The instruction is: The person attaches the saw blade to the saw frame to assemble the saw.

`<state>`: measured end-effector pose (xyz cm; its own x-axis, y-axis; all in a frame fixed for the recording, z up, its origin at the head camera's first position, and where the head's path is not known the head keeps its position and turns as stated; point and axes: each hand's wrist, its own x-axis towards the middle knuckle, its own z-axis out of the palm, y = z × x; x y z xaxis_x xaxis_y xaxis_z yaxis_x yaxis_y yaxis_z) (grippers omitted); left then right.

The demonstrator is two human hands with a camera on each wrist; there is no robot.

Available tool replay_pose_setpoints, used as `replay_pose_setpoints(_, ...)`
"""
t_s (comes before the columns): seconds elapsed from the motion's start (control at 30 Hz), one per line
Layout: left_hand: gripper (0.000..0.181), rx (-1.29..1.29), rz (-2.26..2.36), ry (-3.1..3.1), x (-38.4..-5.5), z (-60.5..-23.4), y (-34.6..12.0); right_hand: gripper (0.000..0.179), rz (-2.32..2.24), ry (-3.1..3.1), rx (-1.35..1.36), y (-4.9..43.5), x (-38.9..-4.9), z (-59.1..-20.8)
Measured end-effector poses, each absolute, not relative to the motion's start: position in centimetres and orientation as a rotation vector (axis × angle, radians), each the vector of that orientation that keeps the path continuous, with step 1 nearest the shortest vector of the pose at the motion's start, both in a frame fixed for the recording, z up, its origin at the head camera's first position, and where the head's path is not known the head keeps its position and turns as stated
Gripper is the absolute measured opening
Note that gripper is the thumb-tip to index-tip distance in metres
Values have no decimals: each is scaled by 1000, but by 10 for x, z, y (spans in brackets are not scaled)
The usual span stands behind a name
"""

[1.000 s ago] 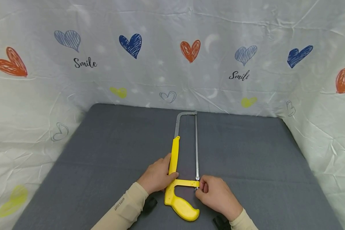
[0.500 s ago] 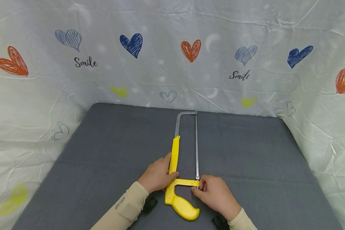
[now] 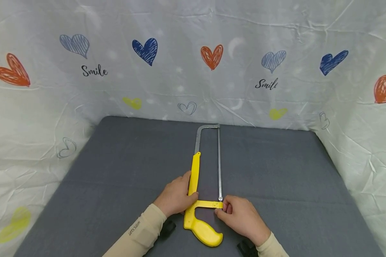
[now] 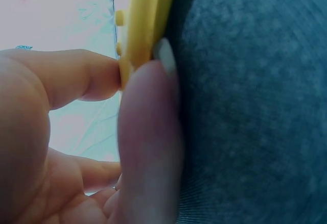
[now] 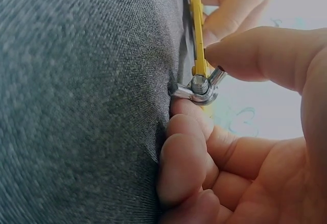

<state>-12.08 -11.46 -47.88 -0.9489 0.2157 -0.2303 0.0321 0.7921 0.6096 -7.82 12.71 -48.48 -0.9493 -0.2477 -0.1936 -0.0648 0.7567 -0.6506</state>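
Observation:
A hacksaw (image 3: 196,175) with a yellow frame and pistol handle lies flat, its silver bow end at the far side. Its narrow blade (image 3: 219,164) runs along the right side. My left hand (image 3: 175,198) grips the yellow frame from the left, thumb on top; in the left wrist view, finger and thumb pinch the yellow frame (image 4: 145,25). At the near end of the blade, my right hand (image 3: 242,216) pinches a metal wing nut (image 5: 205,95). The thumb touches one wing and curled fingers sit under the other side. A threaded stud shows in the nut's middle.
The saw rests on a grey cloth-covered table (image 3: 276,171). A white curtain (image 3: 180,28) printed with hearts stands round its back and sides. Black wrist-camera mounts (image 3: 168,228) sit under both wrists.
My right thumb has shifted slightly left and up across the wing nut since a second ago. The left hand and the hacksaw stay in place.

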Motion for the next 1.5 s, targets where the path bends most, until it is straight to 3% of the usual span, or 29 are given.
replay_pose_setpoints(1.5, 89, 167, 924, 2665, -122, -479, -117, 21, -998, 2705, -314, 130, -77, -485)
